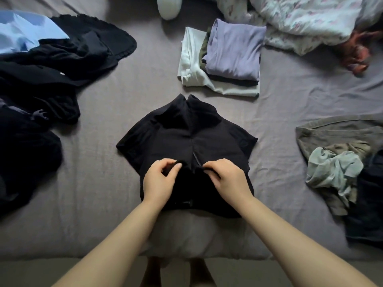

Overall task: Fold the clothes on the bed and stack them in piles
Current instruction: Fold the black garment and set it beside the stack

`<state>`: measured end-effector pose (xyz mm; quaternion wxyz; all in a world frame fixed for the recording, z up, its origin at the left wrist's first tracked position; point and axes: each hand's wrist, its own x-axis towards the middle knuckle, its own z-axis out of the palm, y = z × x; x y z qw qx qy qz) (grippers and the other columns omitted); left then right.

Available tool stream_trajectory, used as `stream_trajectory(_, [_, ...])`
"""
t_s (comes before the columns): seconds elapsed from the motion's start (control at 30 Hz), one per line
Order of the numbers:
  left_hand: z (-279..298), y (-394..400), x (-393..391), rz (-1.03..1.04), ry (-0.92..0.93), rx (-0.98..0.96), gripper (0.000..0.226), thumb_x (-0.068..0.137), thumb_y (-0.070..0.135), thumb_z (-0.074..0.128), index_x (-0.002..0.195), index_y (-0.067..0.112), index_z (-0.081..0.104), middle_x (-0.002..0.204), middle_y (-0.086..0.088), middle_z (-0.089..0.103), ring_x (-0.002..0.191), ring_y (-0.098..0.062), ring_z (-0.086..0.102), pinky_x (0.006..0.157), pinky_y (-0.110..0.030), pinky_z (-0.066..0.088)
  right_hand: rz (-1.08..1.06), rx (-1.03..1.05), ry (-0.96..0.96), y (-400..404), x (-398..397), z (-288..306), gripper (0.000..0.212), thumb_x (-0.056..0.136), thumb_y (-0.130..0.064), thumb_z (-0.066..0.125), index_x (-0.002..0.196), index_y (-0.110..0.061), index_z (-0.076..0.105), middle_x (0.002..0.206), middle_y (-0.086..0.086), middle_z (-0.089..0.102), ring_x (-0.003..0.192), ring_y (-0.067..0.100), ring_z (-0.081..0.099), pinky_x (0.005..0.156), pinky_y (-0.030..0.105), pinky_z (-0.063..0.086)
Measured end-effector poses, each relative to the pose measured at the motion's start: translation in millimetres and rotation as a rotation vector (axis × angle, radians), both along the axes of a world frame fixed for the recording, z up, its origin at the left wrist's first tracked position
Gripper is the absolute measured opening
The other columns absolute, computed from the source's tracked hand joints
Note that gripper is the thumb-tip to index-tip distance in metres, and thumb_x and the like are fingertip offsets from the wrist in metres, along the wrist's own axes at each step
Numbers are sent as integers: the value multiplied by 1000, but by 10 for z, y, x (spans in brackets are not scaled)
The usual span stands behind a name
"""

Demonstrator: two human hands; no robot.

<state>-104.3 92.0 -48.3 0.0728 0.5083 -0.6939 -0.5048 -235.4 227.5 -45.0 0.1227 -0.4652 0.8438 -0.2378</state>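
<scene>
**Both hands at the zip, collar pointing away**

While the black short-sleeved zip-front top (pixel 186 141) lies flat mid-bed, its long axis running away toward the folded lilac-topped pile (pixel 226 59), the left hand (pixel 159 179) and right hand (pixel 226 179) each pinch fabric beside the centre zip, equally near, hem toward the person.

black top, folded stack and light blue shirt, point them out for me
black top (pixel 176 141): head view, on its chest panel, left of the front opening.
folded stack (pixel 234 50): head view, on the lilac piece lying on top.
light blue shirt (pixel 22 32): head view, on its bare fabric at the upper left.
</scene>
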Motion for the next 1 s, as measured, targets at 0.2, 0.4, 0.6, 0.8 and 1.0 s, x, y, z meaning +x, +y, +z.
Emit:
stream_trajectory(0.2, [186,43,-83,-3,91,167,12,88,25,67,92,15,73,89,4,71,86,-10,65,85,-30,51,198,-176,263,-71,196,69,12,84,-10,65,89,-16,73,88,-5,71,76,16,65,61,29,43])
stream_trajectory(0.4, [318,-22,-29,-146,173,365,12,90,23,64,82,23,73,73,9,69,71,-1,61,70,-17,47,126,-293,331,-165,211,181,11,87,-7,62,85,-12,73,85,-1,69,73,20,65,57,34,45])
stream_trajectory(0.6, [334,-253,12,-437,137,297,18,86,20,70,105,20,71,95,8,72,90,-4,66,84,-19,51,7,-255,87,-235,211,222,8,81,-10,60,82,-9,68,89,1,65,75,21,63,61,33,49])
stream_trajectory(0.8, [328,-274,94,-403,117,180,23,82,22,74,106,20,72,91,13,71,86,3,65,83,-17,50,34,-105,-168,-341,205,284,35,75,-7,64,110,-12,63,109,-3,59,83,8,59,73,14,45])
stream_trajectory(1.0, [236,-192,112,-379,66,-24,22,81,28,71,103,31,73,94,14,72,91,-3,66,86,-34,53,-3,-32,-259,-364,218,245,30,76,-9,62,105,-15,69,98,-5,65,87,12,60,81,26,49])
